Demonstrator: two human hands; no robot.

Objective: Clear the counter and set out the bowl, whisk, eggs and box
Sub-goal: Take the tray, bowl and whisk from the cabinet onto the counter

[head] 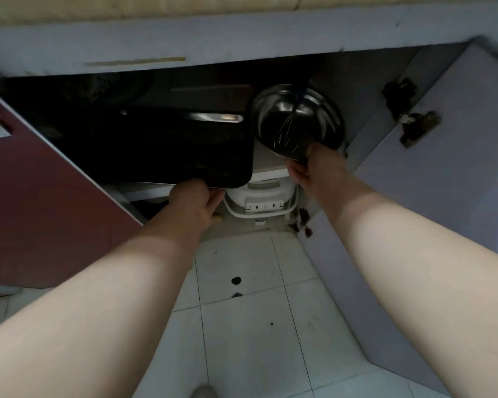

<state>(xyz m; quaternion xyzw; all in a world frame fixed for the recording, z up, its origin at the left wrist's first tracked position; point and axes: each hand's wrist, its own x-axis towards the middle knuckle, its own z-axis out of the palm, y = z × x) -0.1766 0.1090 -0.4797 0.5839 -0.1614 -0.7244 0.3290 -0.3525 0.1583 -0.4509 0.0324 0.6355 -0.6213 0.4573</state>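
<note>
The right hand [309,168] pinches the near rim of a round steel bowl [273,116], its fingers curled round the edge. The bowl is shiny, dark inside and tilted, just beyond the grip in the open cupboard [380,81]. A wire whisk [292,124] lies in it, with its handle pointing away from the grip. The left hand [193,199] grips the near edge of a flat black tray [161,147].

In the cupboard [371,81] at mid-frame, the tray [156,147] lies left of the bowl [268,122]; the whisk [288,130] rests inside the bowl, and the rice cooker [262,196] is below both.
</note>
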